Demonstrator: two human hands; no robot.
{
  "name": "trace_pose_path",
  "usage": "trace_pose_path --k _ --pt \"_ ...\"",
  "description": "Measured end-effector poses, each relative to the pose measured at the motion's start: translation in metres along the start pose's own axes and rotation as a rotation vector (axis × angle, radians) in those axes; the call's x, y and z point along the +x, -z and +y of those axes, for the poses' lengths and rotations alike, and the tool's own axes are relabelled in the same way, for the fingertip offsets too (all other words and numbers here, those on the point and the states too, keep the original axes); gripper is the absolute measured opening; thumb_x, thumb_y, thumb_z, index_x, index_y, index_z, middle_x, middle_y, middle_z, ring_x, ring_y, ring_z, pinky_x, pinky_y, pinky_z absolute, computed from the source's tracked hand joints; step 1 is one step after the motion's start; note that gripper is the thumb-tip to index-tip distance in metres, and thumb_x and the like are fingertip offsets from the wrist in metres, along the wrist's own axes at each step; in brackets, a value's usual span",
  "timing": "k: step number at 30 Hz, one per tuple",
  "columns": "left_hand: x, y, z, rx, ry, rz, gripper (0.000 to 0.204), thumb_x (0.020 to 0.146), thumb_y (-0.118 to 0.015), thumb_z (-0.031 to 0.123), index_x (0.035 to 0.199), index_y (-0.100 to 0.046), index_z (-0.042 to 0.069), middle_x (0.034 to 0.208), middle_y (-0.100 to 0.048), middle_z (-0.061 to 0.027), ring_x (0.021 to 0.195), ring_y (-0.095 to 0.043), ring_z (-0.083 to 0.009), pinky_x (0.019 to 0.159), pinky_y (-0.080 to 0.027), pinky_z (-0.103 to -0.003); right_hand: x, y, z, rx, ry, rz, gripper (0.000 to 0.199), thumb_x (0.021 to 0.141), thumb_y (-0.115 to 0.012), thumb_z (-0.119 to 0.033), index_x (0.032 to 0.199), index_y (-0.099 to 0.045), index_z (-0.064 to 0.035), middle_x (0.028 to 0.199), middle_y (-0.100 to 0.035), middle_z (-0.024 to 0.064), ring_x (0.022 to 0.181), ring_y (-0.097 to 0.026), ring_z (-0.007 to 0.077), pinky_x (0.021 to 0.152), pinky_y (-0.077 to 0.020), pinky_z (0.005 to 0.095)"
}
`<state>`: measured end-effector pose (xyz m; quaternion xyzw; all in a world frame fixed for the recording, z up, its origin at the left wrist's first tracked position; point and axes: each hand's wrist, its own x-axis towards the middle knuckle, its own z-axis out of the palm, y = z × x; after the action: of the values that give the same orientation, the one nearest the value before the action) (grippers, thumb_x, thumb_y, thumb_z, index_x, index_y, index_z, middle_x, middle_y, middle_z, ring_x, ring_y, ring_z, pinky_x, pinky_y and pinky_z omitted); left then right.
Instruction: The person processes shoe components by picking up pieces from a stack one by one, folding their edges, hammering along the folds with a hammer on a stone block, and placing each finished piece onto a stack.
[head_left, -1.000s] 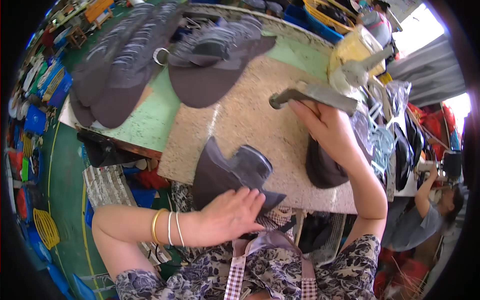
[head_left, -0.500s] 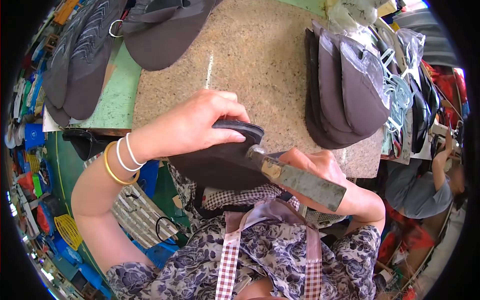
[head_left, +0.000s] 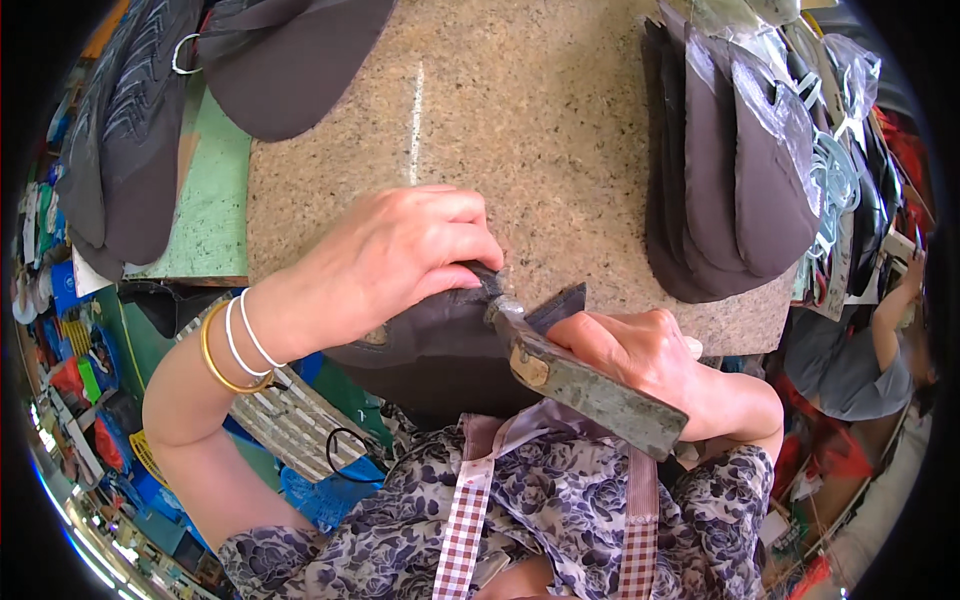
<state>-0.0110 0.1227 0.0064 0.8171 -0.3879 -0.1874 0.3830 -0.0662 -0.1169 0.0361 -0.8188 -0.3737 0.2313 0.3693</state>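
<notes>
A dark brown leather piece (head_left: 435, 350), shaped like a shoe upper, hangs over the near edge of the stone-topped table. My left hand (head_left: 415, 245) pinches its upper edge between thumb and fingers. In my right hand (head_left: 635, 350) is a hammer (head_left: 610, 390); its handle is hidden, but the tan wood end shows in the metal head. The hammer's small round face touches or nearly touches the edge beside my left fingertips. A dark pointed flap (head_left: 558, 308) sticks up by my right thumb; I cannot tell whether it belongs to the same piece.
Dark brown leather pieces lie in a stack (head_left: 735, 190) at the right, with pale blue cords (head_left: 835, 185) beside it. More pieces lie at far left (head_left: 150, 190) and top (head_left: 290, 80) on the speckled table (head_left: 340, 190). Another person (head_left: 850, 350) sits at the right.
The leather piece has turned and shifted, showing more of its broad face. My left hand has moved slightly left, and the hammer slightly down. The table and stacks have shifted within the view.
</notes>
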Motion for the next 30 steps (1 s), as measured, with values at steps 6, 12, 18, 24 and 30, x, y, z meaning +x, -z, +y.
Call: trace_pose_path --k 6,12,18,24,30 --pt "0.002 0.0 -0.017 0.23 -0.373 0.042 0.022 0.064 -0.073 0.012 0.082 -0.064 0.004 0.077 -0.059 -0.0035 0.068 -0.057 -0.0195 0.052 -0.046 -0.03 -0.007 0.005 0.0 0.14 -0.071 0.037 0.035 0.071 -0.067 -0.005 0.101 -0.051 0.0023 0.074 -0.058 0.0127 0.059 -0.062 0.028 0.05 -0.0478 0.0347" --pt "0.001 -0.003 -0.023 0.313 -0.551 0.115 0.024 0.062 -0.074 0.011 0.084 -0.065 0.003 0.078 -0.061 -0.0034 0.067 -0.058 -0.0182 0.049 -0.045 -0.028 -0.002 0.006 -0.006 -0.03 -0.256 0.145 0.036 0.067 -0.077 -0.014 0.094 -0.057 -0.0023 0.073 -0.062 0.009 0.056 -0.063 0.0238 0.048 -0.0475 0.0336" --pt "-0.005 -0.006 -0.019 0.268 -0.45 0.164 0.02 0.064 -0.071 0.009 0.082 -0.065 0.003 0.079 -0.061 -0.0036 0.067 -0.058 -0.0182 0.049 -0.045 -0.028 0.006 0.005 -0.014 -0.142 -0.238 0.058 0.027 0.069 -0.074 -0.009 0.09 -0.058 -0.004 0.066 -0.06 0.0075 0.05 -0.06 0.024 0.044 -0.0449 0.0351" --pt "-0.015 -0.012 -0.021 0.223 -0.347 0.2 0.021 0.062 -0.069 0.009 0.083 -0.066 0.006 0.076 -0.06 -0.0026 0.064 -0.056 -0.0185 0.049 -0.045 -0.028 0.015 0.004 -0.015 -0.106 -0.253 0.156 0.022 0.069 -0.072 -0.008 0.087 -0.059 -0.0052 0.066 -0.058 0.0059 0.048 -0.059 0.0233 0.044 -0.044 0.0346" --pt "-0.017 -0.008 -0.023 0.125 -0.207 0.307 0.024 0.06 -0.072 0.01 0.083 -0.066 0.006 0.076 -0.059 -0.002 0.064 -0.054 -0.0176 0.049 -0.043 -0.028 0.021 0.008 -0.026 -0.114 -0.374 0.138 0.014 0.072 -0.069 -0.013 0.084 -0.061 -0.0137 0.063 -0.054 0.0008 0.054 -0.055 0.0164 0.039 -0.0379 0.034"
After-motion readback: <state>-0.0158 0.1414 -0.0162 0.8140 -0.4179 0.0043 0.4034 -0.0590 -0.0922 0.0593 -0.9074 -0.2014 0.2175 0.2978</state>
